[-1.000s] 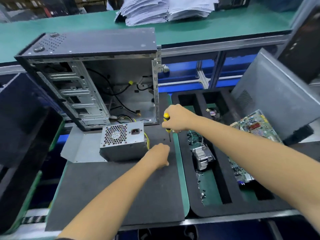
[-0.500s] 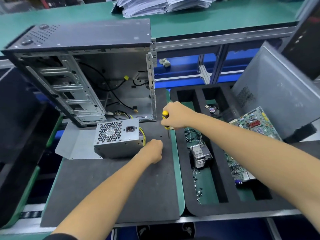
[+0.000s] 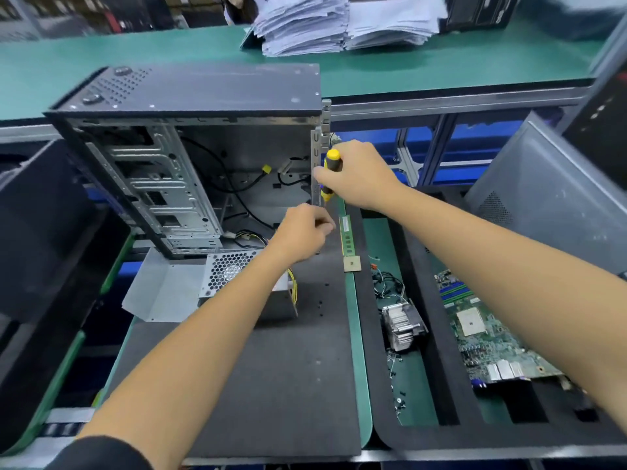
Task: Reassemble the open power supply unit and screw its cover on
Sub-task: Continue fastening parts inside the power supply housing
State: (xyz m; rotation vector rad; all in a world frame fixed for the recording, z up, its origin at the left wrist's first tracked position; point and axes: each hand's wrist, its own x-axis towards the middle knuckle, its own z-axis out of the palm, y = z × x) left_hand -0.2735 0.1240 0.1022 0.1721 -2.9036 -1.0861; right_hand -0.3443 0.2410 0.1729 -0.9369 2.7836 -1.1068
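Grey metal box: the power supply unit sits on the dark foam mat, just in front of the open computer case. Its holed fan side faces up and toward the person, and the left arm hides part of it.
Yellow wires: they come out of the box on its right side.
Flat metal sheet: it lies on the mat, touching the left side of the box.
Right hand: it grips a yellow and black screwdriver, fingers curled tight round the handle, tip pointing down.
Left hand: it is held just under the screwdriver tip, fingers curled in. It is too small to tell what they pinch, if anything.
Small screws: a few dark ones lie on the mat, right of the box.
Tray on the right: the black foam tray holds a green board and a silver cooler.
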